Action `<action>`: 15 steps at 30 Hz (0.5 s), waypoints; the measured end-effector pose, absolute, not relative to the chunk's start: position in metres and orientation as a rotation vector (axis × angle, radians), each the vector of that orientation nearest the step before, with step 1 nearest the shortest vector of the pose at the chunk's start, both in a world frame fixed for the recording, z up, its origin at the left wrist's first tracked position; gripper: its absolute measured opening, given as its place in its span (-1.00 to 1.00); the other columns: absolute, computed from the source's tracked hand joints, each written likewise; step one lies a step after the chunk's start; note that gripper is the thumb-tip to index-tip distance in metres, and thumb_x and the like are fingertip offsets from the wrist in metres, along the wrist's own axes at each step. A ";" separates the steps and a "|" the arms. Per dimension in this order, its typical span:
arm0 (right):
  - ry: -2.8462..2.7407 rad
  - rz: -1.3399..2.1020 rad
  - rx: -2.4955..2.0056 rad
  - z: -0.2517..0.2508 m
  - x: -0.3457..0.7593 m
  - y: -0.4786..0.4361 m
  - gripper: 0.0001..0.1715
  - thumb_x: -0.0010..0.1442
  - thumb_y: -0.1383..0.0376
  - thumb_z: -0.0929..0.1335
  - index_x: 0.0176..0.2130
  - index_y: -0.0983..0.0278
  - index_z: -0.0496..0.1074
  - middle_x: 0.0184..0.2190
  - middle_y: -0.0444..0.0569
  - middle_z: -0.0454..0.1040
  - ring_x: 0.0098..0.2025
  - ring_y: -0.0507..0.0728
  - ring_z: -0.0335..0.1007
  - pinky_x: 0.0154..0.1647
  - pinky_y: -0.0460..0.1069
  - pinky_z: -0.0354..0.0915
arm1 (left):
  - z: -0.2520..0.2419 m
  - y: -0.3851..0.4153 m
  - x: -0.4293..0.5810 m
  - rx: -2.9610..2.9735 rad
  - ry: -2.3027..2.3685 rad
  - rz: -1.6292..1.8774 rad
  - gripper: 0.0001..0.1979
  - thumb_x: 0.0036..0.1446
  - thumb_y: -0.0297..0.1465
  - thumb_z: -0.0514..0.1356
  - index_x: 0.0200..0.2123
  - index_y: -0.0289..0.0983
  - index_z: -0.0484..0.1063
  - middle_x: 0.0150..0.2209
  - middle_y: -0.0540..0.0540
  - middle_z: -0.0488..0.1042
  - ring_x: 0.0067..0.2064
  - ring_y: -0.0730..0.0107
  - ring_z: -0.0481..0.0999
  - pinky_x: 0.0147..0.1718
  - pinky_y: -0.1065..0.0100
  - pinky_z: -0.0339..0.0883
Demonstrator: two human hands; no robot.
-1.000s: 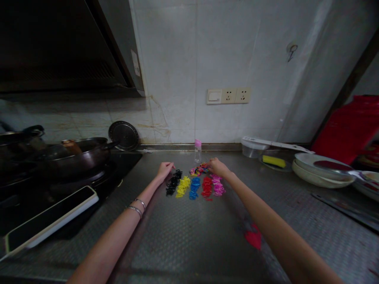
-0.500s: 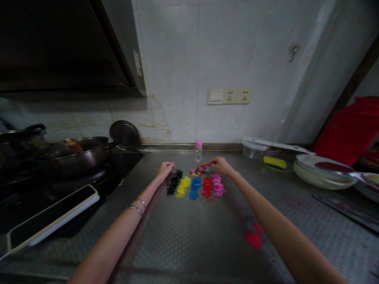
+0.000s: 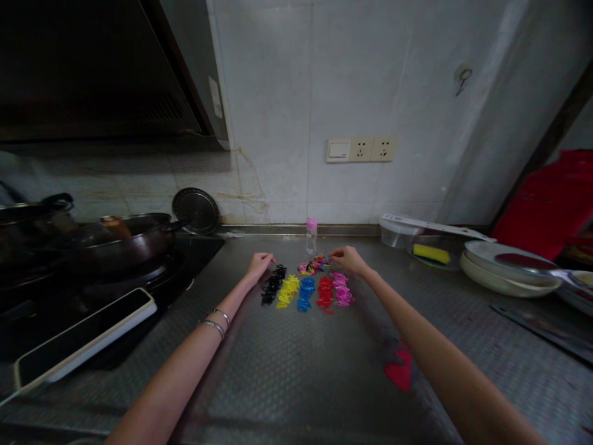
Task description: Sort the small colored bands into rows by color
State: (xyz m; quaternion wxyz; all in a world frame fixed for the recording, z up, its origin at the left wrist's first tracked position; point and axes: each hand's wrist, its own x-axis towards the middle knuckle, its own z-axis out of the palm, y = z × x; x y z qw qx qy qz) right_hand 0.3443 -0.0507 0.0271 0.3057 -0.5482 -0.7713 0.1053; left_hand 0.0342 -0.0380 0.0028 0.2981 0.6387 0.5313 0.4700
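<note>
Five elastic-band rows (image 3: 306, 294) line the worktop (image 3: 259, 371); a slip by the right hand (image 3: 349, 259), beside the mixed pile (image 3: 314, 265), could scatter the pink row (image 3: 343, 291). Left hand (image 3: 260, 266) by the black row (image 3: 273, 285); whether fingers grip, I can't tell.

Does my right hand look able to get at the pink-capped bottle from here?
Probably yes: your right hand is close by, and nothing appears to stand between it and the bottle; the multicoloured pile sits nearer you.
</note>
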 end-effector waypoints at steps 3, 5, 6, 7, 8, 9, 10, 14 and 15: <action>-1.983 0.288 -1.440 0.028 0.345 -0.049 -0.77 -0.02 0.32 0.29 -0.39 0.34 0.53 -0.47 -0.06 0.52 -0.41 0.06 0.40 -0.42 -0.15 0.22 | 0.003 -0.038 0.034 1.696 1.411 1.246 -0.67 -0.06 -0.22 0.04 -0.61 -0.35 0.41 -0.76 0.08 0.13 -0.67 0.58 0.08 -0.63 0.46 -0.08; -1.964 0.285 -1.434 0.029 0.345 -0.047 -0.77 -0.03 0.31 0.30 -0.41 0.34 0.53 -0.49 -0.07 0.52 -0.42 0.06 0.40 -0.42 -0.14 0.22 | 0.003 -0.038 0.034 1.697 1.415 1.245 -0.67 -0.06 -0.22 0.04 -0.62 -0.35 0.41 -0.76 0.08 0.13 -0.67 0.58 0.08 -0.63 0.46 -0.08; -1.960 0.284 -1.432 0.029 0.345 -0.046 -0.78 -0.03 0.30 0.30 -0.41 0.34 0.53 -0.49 -0.07 0.52 -0.42 0.07 0.40 -0.42 -0.14 0.22 | 0.004 -0.039 0.034 1.697 1.416 1.244 -0.66 -0.05 -0.22 0.04 -0.62 -0.35 0.40 -0.76 0.08 0.13 -0.67 0.57 0.08 -0.63 0.46 -0.08; -1.957 0.287 -1.429 0.030 0.345 -0.045 -0.78 -0.03 0.30 0.30 -0.42 0.33 0.53 -0.50 -0.07 0.52 -0.43 0.07 0.39 -0.42 -0.13 0.23 | 0.004 -0.039 0.035 1.695 1.416 1.243 -0.66 -0.05 -0.22 0.03 -0.61 -0.35 0.40 -0.76 0.08 0.13 -0.67 0.57 0.08 -0.63 0.47 -0.08; -1.955 0.291 -1.426 0.030 0.345 -0.045 -0.78 -0.04 0.29 0.30 -0.42 0.33 0.53 -0.50 -0.07 0.52 -0.43 0.07 0.39 -0.41 -0.13 0.23 | 0.004 -0.040 0.035 1.693 1.415 1.243 -0.67 -0.05 -0.22 0.03 -0.61 -0.35 0.40 -0.76 0.08 0.13 -0.67 0.57 0.08 -0.63 0.47 -0.08; -1.954 0.295 -1.421 0.030 0.345 -0.044 -0.78 -0.04 0.29 0.30 -0.43 0.32 0.52 -0.50 -0.07 0.52 -0.43 0.07 0.39 -0.41 -0.13 0.23 | 0.005 -0.040 0.035 1.692 1.412 1.245 -0.67 -0.05 -0.22 0.03 -0.61 -0.35 0.40 -0.76 0.08 0.13 -0.67 0.58 0.08 -0.63 0.47 -0.08; -1.950 0.300 -1.417 0.030 0.345 -0.044 -0.78 -0.04 0.29 0.30 -0.43 0.32 0.52 -0.49 -0.07 0.52 -0.43 0.07 0.39 -0.40 -0.12 0.23 | 0.005 -0.041 0.035 1.693 1.408 1.248 -0.67 -0.05 -0.22 0.03 -0.61 -0.35 0.40 -0.76 0.08 0.12 -0.67 0.58 0.08 -0.63 0.47 -0.08; -1.926 0.307 -1.411 0.029 0.345 -0.044 -0.79 -0.04 0.30 0.30 -0.44 0.33 0.52 -0.50 -0.06 0.52 -0.43 0.07 0.40 -0.40 -0.12 0.24 | 0.005 -0.041 0.035 1.701 1.414 1.251 -0.67 -0.05 -0.23 0.03 -0.62 -0.35 0.40 -0.76 0.07 0.13 -0.67 0.58 0.08 -0.63 0.47 -0.08; -1.920 0.308 -1.411 0.028 0.344 -0.044 -0.78 -0.04 0.30 0.30 -0.45 0.33 0.52 -0.50 -0.06 0.52 -0.44 0.07 0.40 -0.40 -0.12 0.24 | 0.004 -0.041 0.035 1.701 1.416 1.249 -0.67 -0.05 -0.23 0.03 -0.62 -0.35 0.40 -0.76 0.07 0.13 -0.67 0.58 0.08 -0.63 0.47 -0.08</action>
